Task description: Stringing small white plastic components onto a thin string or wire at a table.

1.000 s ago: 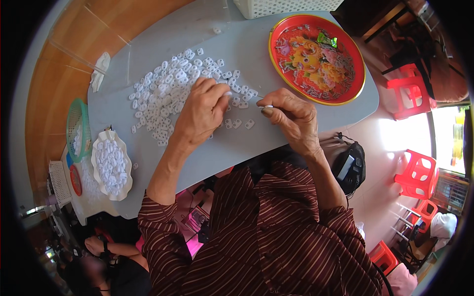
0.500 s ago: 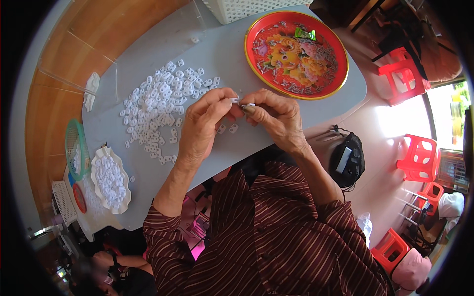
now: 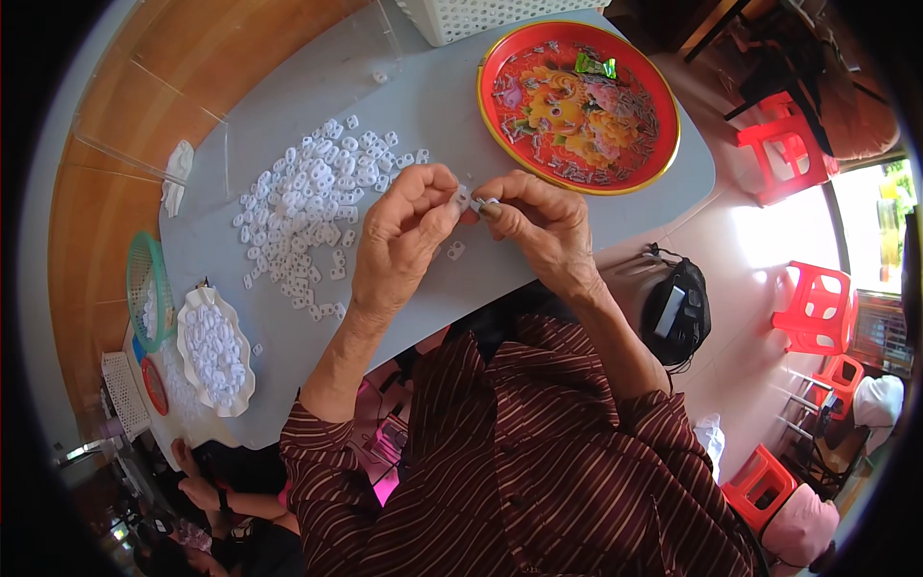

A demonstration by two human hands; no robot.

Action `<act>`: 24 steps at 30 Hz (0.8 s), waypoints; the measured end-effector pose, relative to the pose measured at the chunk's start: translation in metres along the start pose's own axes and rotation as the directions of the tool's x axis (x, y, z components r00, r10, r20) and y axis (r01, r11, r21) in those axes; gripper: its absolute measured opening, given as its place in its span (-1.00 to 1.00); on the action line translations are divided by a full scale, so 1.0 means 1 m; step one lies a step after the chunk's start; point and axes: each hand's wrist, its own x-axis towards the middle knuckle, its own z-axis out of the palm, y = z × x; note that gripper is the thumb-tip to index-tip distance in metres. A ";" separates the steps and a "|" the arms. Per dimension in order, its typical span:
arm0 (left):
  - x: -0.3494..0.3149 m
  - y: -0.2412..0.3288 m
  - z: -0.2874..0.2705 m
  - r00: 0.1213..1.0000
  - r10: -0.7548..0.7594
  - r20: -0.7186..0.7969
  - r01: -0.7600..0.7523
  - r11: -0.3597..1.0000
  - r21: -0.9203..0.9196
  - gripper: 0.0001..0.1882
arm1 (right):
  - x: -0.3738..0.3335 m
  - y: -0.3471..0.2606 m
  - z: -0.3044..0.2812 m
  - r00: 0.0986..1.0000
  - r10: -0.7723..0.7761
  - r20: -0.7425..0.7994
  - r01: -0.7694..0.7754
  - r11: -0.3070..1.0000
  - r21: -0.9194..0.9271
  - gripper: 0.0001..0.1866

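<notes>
Between the thumb and fingers of my left hand (image 3: pixel 404 236) is a small white two-holed plastic piece (image 3: pixel 463 197). My right hand (image 3: pixel 540 226) is closed in a pinch close beside it, on a small white part (image 3: pixel 490 203) that the fingertips mostly cover. The two pinches nearly touch above the grey table (image 3: pixel 423 306). To the left of my left hand spreads a loose pile of similar white pieces (image 3: pixel 308 192). One loose white piece (image 3: pixel 456 251) lies between my wrists. Beyond my right hand, a round red flowered tray (image 3: pixel 481 96) carries many tiny metal pins and a green wrapped packet (image 3: pixel 596 66).
A scalloped white dish (image 3: pixel 248 385) with white pieces and a green basket (image 3: pixel 135 279) stand at the left. A white perforated basket (image 3: pixel 437 29) is at the far edge. Red stools (image 3: pixel 815 308) and a black bag (image 3: pixel 678 313) are at the right. Another person's hand (image 3: pixel 200 494) shows lower left.
My left hand has turned its white piece so the holes show, and its fingers have shifted slightly. The right hand has barely moved. The other person's arms at lower left have moved.
</notes>
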 end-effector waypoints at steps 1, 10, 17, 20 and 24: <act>0.000 0.001 -0.001 1.000 0.001 0.004 -0.001 0.997 0.077 -0.84 | 0.001 0.001 -0.002 1.000 -0.029 0.008 0.029 0.999 -0.030 -0.82; 0.002 -0.003 -0.004 0.989 -0.130 0.074 0.136 0.987 -0.081 -0.80 | 0.001 0.000 0.003 0.997 -0.075 -0.017 0.074 0.996 -0.041 -0.83; 0.004 -0.003 -0.006 0.993 -0.119 0.022 0.120 0.990 -0.076 -0.77 | 0.001 -0.004 0.002 0.995 -0.094 -0.016 0.090 0.978 -0.190 -0.83; 0.005 -0.002 -0.006 0.990 -0.137 0.014 0.138 0.984 -0.109 -0.76 | 0.001 0.000 0.001 0.986 -0.164 0.015 0.164 0.962 -0.220 -0.81; 0.005 0.000 -0.009 0.992 -0.124 0.034 0.124 0.992 -0.002 -0.74 | 0.000 0.003 0.004 0.994 -0.107 -0.025 0.106 0.993 -0.048 -0.76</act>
